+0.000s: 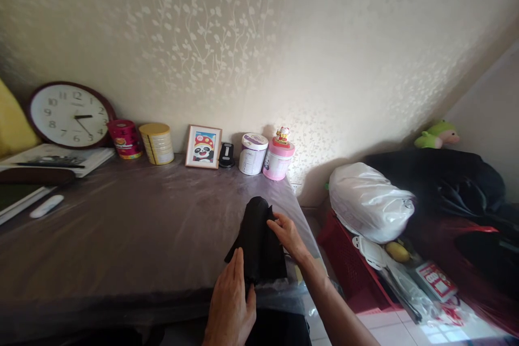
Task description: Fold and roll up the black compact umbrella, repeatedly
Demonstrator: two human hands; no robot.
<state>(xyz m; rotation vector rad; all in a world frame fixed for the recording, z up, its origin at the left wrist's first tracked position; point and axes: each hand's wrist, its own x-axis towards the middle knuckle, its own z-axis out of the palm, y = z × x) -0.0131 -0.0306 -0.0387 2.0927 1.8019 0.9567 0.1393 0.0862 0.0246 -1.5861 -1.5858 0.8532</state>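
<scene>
A black fabric bundle (254,243) is laid on the table (141,227) near its right front corner, the rounded end pointed toward the far edge. Its upper right side is pinched between thumb and fingers of the right hand (287,233). Its lower left side is touched by the left hand (231,303), fingers straight and together; whether fabric is gripped there cannot be told. Beyond, a white canister (253,159) and a pink canister (278,165) are set side by side.

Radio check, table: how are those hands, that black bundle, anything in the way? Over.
Left fingers against near left side of black fabric bundle. Right fingers at its right edge. Bundle on table; nothing visibly in the way.
</scene>
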